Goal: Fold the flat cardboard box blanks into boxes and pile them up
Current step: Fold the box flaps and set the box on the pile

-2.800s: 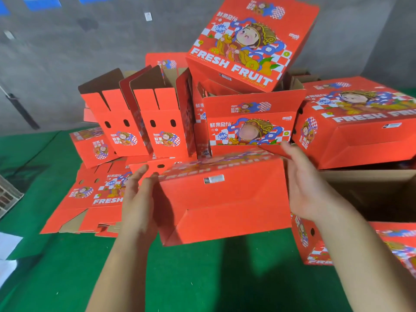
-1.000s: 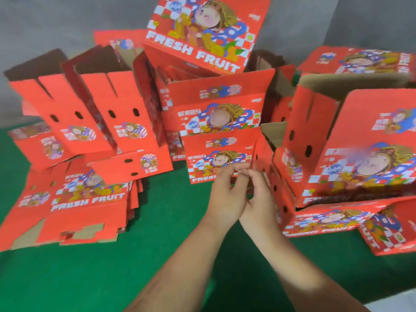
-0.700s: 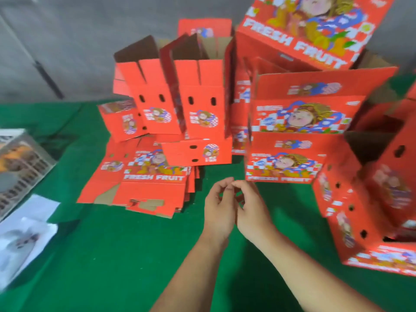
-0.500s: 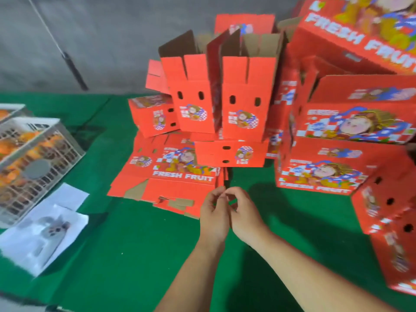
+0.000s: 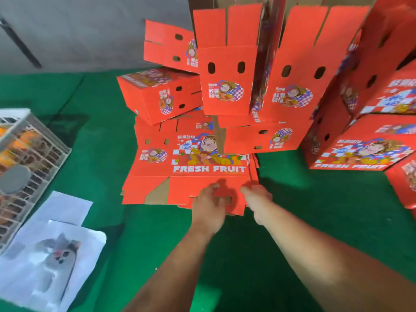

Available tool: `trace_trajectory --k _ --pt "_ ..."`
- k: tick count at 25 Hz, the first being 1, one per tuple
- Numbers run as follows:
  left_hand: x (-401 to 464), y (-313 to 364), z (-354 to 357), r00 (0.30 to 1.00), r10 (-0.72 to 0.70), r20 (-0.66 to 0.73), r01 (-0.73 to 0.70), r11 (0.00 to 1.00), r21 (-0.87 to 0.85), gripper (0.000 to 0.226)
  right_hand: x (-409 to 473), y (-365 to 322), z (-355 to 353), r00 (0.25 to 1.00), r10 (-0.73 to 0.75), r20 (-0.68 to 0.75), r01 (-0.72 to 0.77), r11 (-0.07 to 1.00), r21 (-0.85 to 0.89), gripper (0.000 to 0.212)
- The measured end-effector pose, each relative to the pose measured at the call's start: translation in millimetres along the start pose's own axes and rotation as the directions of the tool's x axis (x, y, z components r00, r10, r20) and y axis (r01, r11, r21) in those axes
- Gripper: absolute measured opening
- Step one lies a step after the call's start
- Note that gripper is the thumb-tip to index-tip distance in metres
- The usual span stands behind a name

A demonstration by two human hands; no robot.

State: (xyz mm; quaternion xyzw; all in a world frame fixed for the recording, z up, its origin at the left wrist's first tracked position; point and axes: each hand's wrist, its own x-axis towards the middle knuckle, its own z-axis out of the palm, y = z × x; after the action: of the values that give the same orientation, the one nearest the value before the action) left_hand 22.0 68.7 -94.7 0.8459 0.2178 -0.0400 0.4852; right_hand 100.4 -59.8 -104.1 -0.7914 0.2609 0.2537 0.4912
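Two bare hands reach to the near edge of a stack of flat box blanks [image 5: 191, 170] lying at the centre of the frame on a green cloth [image 5: 292, 221]. The left hand [image 5: 208, 207] lies over the lower edge of the top blank with its fingers curled down onto the cardboard. The right hand [image 5: 258, 201] is just beside it at the blank's lower right corner, fingers bent at the edge; both are blurred, so I cannot tell whether either really grips the blank or only touches it. The top blank shows the words FRESH FRUIT and a cartoon figure, and bare brown cardboard shows at its cut flaps.

Resting on the far part of the stack is a low folded box [image 5: 263, 138] lying on its side. Above it stand two tall, half-folded boxes [image 5: 227, 70] side by side with open top flaps and pairs of oval holes. Left of them a folded box [image 5: 157, 95] lies tilted, with another [image 5: 168, 48] above it. At the right edge of the frame more folded boxes [image 5: 364, 149] are piled up.

At the left edge stands a white plastic crate [image 5: 33, 154] with orange contents showing through its lattice. In the lower left, white sheets of paper [image 5: 51, 255] lie on the cloth. A grey wall [image 5: 78, 30] fills the upper left.
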Motion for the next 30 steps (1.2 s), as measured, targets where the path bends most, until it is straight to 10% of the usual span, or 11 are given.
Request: trace_trajectory --k 8,17,25,30 --pt "43 33 15 0.970 0.098 0.223 -0.211 0.795 0.568 0.068 17 3 -48 0.970 0.153 0.187 -0.239 0.724 0.647 0.009" --pt "2 22 71 0.917 0.056 0.394 -0.328 0.667 0.669 0.109 58 18 -160 0.962 0.270 -0.030 -0.158 0.647 0.746 0.012" --pt "-50 26 38 0.896 0.429 0.117 -0.442 0.833 0.333 0.043 12 47 -203 0.977 0.148 -0.152 0.024 0.633 0.773 0.010" --pt "-61 78 8 0.876 0.470 -0.108 -0.448 0.876 0.176 0.014 -39 55 -233 0.940 -0.236 -0.245 0.338 0.733 0.591 0.034"
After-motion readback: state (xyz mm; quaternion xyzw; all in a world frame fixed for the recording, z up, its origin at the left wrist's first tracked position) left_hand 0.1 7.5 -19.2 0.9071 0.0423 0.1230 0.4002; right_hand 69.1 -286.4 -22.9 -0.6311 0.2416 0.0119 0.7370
